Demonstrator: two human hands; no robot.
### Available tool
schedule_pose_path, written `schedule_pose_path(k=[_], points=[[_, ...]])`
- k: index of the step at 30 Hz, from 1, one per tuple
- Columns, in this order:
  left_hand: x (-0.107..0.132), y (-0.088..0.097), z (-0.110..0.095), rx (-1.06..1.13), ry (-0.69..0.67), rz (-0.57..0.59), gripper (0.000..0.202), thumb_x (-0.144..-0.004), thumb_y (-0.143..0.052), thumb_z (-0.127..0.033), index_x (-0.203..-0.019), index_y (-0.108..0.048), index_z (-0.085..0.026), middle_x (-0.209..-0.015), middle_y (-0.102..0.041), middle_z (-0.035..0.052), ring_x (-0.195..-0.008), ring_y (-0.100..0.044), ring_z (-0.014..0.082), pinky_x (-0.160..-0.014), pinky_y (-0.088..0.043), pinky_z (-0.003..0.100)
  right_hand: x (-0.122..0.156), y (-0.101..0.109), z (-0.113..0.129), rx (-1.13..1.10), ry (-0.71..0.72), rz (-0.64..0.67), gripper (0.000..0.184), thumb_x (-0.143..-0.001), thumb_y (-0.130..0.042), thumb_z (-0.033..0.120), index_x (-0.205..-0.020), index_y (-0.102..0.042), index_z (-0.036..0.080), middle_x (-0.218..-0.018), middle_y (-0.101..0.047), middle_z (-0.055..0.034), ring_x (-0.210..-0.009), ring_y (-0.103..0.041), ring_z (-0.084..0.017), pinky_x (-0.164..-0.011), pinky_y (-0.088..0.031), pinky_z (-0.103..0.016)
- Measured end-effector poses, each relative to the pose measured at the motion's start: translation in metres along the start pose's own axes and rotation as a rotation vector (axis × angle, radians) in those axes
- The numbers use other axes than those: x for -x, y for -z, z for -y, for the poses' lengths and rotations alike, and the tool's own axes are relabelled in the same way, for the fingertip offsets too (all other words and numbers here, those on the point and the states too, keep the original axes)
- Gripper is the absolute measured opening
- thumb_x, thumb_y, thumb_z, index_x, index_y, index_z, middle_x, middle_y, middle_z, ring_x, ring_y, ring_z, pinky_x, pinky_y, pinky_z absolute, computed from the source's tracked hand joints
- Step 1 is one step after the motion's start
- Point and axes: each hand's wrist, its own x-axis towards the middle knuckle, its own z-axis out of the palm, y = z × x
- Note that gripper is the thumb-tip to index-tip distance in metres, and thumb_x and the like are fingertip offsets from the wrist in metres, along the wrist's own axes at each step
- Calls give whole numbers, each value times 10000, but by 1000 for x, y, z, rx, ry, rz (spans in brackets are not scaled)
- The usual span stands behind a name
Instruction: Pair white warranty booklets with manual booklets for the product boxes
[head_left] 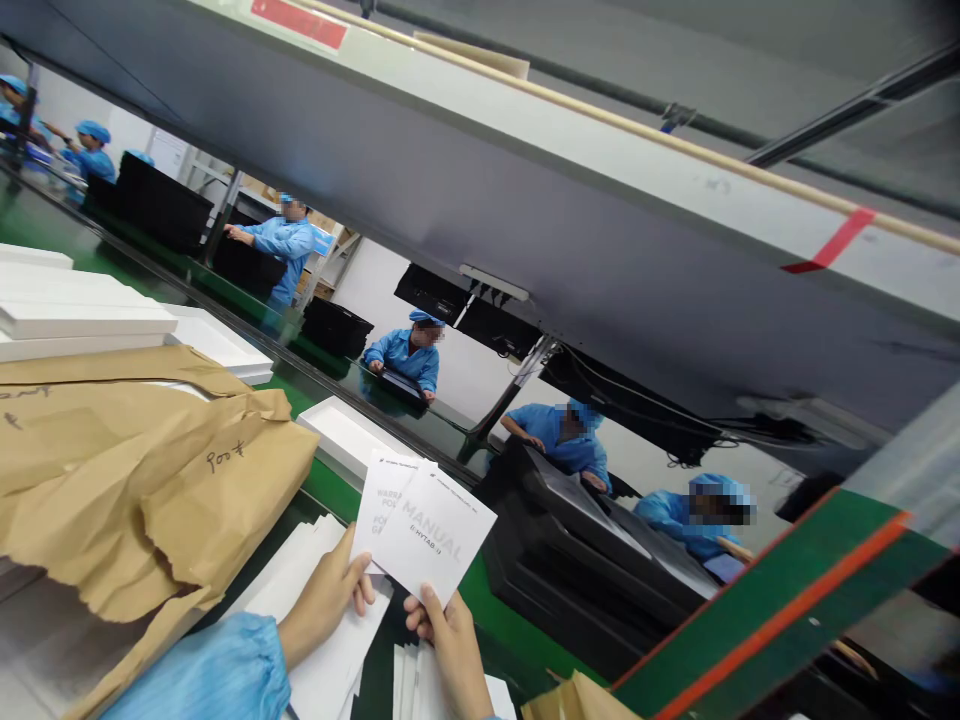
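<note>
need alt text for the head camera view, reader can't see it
A person's left hand holds a white paper leaflet, partly covered by a square white paper manual in the right hand. Stacks of white paper lie beneath, crumpled brown paper wrapping lies to the left, and co-workers in blue clothing and caps work beyond.

From here I see a light-blue sleeve [210, 672], loose and wrinkled, gathered into a puckered cuff [274, 658] behind the bare left hand [330, 600]; the right hand [448, 640] is bare too.
</note>
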Motion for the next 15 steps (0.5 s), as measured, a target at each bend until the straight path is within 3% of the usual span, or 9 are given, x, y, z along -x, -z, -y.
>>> schedule_pose_path(k=[5,9,12,15], points=[[2,-2,6,-28,-59,-42,326,-770,-275,-385,-994,-312,-151,-515,-528,-32,-409,-497,88,-430,-386,198,0,-3,5,43,45,-47,352,-596,-537,482,-574,-515,132,-476,-554,-24,-398,-461,-102,-397,-341,-218],[-7,6,-6,-64,-143,-264,204,-771,-297,-354,-873,-324,-179,-493,-526,-47,-400,-498,85,-430,-386,189,4,-6,8,-79,48,-19,323,-618,-533,454,-638,-513,132,-545,-580,-38,-437,-494,-114,-408,-364,-221],[-36,18,-22,-83,-95,-420,132,-784,-283,-299,-812,-333,-180,-469,-501,-64,-379,-485,68,-419,-371,171,4,-4,6,-182,37,-58,299,-650,-511,433,-704,-495,139,-569,-581,-27,-435,-489,-101,-385,-351,-203],[-76,33,-35,-102,18,-403,128,-793,-287,-219,-840,-381,-146,-451,-487,-61,-350,-460,59,-401,-359,172,2,-4,1,-242,26,-90,302,-644,-519,431,-734,-475,146,-584,-580,-19,-425,-484,-92,-363,-334,-192]])
